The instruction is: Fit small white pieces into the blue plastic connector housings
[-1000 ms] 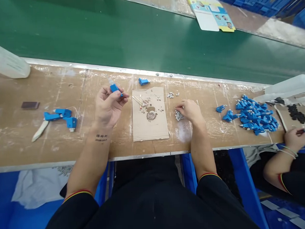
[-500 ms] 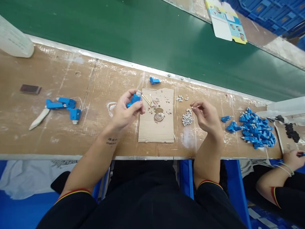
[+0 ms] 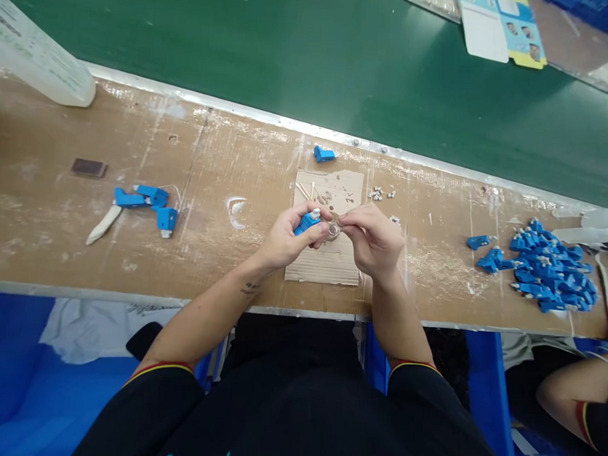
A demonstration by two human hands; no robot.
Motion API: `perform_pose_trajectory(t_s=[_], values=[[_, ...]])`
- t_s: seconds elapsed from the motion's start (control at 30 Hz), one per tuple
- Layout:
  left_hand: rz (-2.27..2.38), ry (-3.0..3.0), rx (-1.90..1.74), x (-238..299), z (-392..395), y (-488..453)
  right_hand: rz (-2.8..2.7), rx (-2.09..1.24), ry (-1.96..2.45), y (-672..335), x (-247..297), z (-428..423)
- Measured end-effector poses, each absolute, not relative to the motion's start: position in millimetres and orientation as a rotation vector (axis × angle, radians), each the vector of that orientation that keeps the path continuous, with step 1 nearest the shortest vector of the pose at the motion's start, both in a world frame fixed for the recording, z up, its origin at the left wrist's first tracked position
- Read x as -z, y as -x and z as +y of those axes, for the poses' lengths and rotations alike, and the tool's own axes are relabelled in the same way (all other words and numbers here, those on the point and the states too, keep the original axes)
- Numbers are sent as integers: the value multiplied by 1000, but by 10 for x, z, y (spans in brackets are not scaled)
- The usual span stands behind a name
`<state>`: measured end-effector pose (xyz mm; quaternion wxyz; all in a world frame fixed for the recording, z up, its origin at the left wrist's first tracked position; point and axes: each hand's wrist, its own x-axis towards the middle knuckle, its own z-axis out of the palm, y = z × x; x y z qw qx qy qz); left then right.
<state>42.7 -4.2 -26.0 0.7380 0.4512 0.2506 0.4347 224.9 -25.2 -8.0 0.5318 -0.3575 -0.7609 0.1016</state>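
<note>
My left hand (image 3: 287,238) is closed round a small blue plastic part (image 3: 308,222), held just above a piece of cardboard (image 3: 330,267) on the wooden bench. My right hand (image 3: 371,235) is pinched shut right beside it, fingertips meeting the blue part; what it holds is too small to name. Thin wooden sticks (image 3: 305,190) and a glue smear lie on the cardboard's far end. A few small grey metal bits (image 3: 380,195) lie past my right hand.
A heap of blue parts (image 3: 545,269) lies at the right, a lone blue part (image 3: 324,153) by the bench's far rim, and a few blue parts with a white stick (image 3: 138,207) at left. Behind runs a green conveyor belt (image 3: 298,62). Another person's arm (image 3: 579,385) shows bottom right.
My right hand left the grey bits and came in to meet my left hand. My left hand brought the blue part down and right over the cardboard. The camera view shifted too.
</note>
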Motion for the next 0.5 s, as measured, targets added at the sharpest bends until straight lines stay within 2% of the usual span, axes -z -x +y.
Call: perform_pose_trajectory(t_s=[0.2,0.5], values=[[513,-867,-916,199,-97,-492,-1851,-175,829,-2196,151,-261],[524,-813,-901,141,-102,-486,-1905,-315,924,-2294,137,-247]])
